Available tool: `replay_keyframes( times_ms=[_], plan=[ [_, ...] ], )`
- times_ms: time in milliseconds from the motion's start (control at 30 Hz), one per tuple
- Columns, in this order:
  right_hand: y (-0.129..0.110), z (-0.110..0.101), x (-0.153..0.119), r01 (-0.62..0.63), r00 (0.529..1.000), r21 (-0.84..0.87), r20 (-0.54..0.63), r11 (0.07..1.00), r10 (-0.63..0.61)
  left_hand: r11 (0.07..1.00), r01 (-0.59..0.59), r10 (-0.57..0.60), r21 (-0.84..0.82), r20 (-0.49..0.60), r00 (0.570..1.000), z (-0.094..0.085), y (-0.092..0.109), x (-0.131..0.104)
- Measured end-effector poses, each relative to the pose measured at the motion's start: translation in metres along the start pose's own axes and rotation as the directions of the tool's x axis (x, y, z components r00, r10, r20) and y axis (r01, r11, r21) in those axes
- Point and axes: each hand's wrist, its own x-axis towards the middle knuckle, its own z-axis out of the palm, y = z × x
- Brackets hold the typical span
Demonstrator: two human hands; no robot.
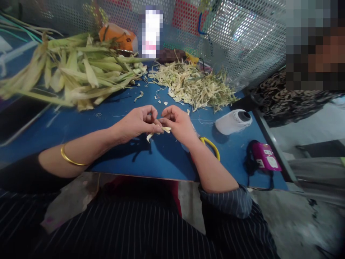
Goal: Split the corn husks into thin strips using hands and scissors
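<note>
With our left hand [141, 121], the grip pinches a strip [166, 129] above the surface [172, 156], before husks [78, 68] and shreds [199, 82]. Our right hand [179, 124] is just beside; whether its grip pinches also, we cannot tell.
</note>
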Motion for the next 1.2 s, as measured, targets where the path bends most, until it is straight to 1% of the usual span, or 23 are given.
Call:
replay_keyframes(
  times_ms=[67, 100, 167, 267, 333, 367, 433, 500, 600, 667, 767, 867, 967, 1033, 1100, 1133, 1200],
  plan=[
    [0.003, 0.000, 0.001, -0.057, 0.998, 0.033, 0.031, 0.998, 0.056, 0.999, -0.040, 0.042, 0.035, -0.055, 0.998, -0.002, -0.001, 0.000],
    [0.004, 0.000, 0.001, -0.068, 0.996, 0.033, 0.053, 0.997, 0.067, 0.997, -0.058, 0.064, 0.060, -0.099, 0.993, -0.003, -0.001, 0.001],
    [0.004, -0.002, 0.000, -0.051, 0.995, -0.005, 0.087, 0.999, 0.051, 0.991, -0.086, 0.106, 0.101, -0.219, 0.970, -0.004, -0.002, 0.002],
    [-0.002, -0.003, -0.004, 0.058, 0.993, -0.113, 0.113, 0.992, -0.045, 0.988, -0.094, 0.134, 0.123, -0.372, 0.918, -0.006, -0.002, 0.005],
    [-0.007, -0.003, -0.008, 0.166, 0.984, -0.217, 0.105, 0.962, -0.146, 0.987, -0.089, 0.139, 0.136, -0.425, 0.894, -0.007, -0.001, 0.006],
    [-0.010, -0.002, -0.009, 0.224, 0.974, -0.271, 0.105, 0.936, -0.203, 0.986, -0.082, 0.139, 0.148, -0.434, 0.890, -0.008, 0.000, 0.006],
    [-0.014, -0.002, -0.011, 0.325, 0.946, -0.379, 0.117, 0.867, -0.303, 0.983, -0.055, 0.125, 0.176, -0.414, 0.902, -0.008, 0.001, 0.005],
    [-0.015, -0.002, -0.012, 0.392, 0.918, -0.472, 0.142, 0.790, -0.371, 0.978, -0.022, 0.095, 0.206, -0.351, 0.931, -0.009, 0.001, 0.004],
    [-0.014, -0.004, -0.011, 0.430, 0.892, -0.576, 0.153, 0.695, -0.425, 0.970, -0.003, 0.068, 0.244, -0.259, 0.964, -0.009, 0.001, 0.002],
    [-0.014, -0.005, -0.010, 0.432, 0.888, -0.588, 0.142, 0.684, -0.438, 0.961, 0.011, 0.054, 0.276, -0.227, 0.972, -0.008, 0.000, 0.001],
    [-0.013, -0.006, -0.009, 0.414, 0.900, -0.518, 0.108, 0.749, -0.423, 0.953, 0.034, 0.014, 0.301, -0.156, 0.988, -0.005, -0.001, 0.000],
    [-0.012, -0.005, -0.008, 0.369, 0.925, -0.395, 0.068, 0.841, -0.374, 0.967, 0.020, -0.008, 0.254, -0.046, 0.999, -0.002, -0.001, -0.001],
    [-0.011, -0.004, -0.007, 0.255, 0.965, -0.244, 0.004, 0.936, -0.262, 0.984, 0.014, -0.018, 0.176, 0.023, 1.000, -0.001, -0.002, -0.001],
    [-0.010, -0.003, -0.005, 0.138, 0.989, -0.131, -0.040, 0.982, -0.144, 0.993, 0.016, -0.019, 0.113, 0.031, 0.999, -0.002, -0.002, -0.001],
    [-0.009, -0.003, -0.003, 0.048, 0.998, -0.050, -0.045, 0.998, -0.050, 0.998, -0.001, 0.000, 0.067, 0.013, 1.000, -0.003, -0.002, -0.001],
    [-0.007, -0.003, -0.002, 0.029, 0.999, -0.035, -0.040, 0.999, -0.030, 0.998, -0.015, 0.015, 0.058, -0.001, 1.000, -0.004, -0.002, -0.001],
    [-0.004, -0.004, 0.000, 0.030, 0.999, -0.056, -0.041, 0.998, -0.033, 0.997, -0.045, 0.046, 0.064, -0.026, 0.999, -0.005, -0.002, -0.001]
  ],
)
